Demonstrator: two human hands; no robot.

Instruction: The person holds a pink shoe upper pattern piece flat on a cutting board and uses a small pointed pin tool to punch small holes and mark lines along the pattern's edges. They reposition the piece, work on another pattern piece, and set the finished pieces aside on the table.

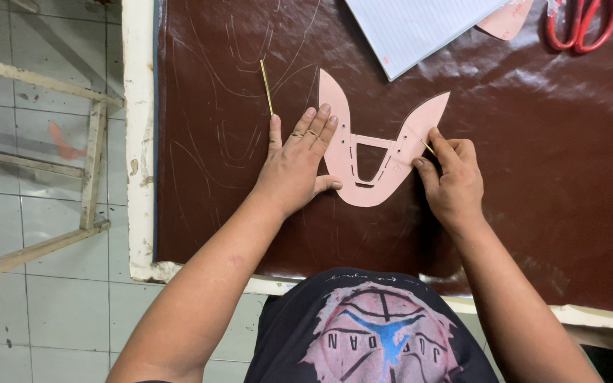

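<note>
1. The pink paper pattern (374,159) lies flat at the middle of the frame, its two pointed arms reaching toward the upper edge and its rounded end toward the person.
2. The left hand (294,167) presses it down with fingers flat and close together.
3. The right hand (452,177) has its grip pinched on a thin yellow stick (428,147), tip on the pattern's right arm.
4. Brown leather sheet (519,142) covers the bench; red scissors (582,21) lie upper right, tiled floor (51,305) at left.
</note>
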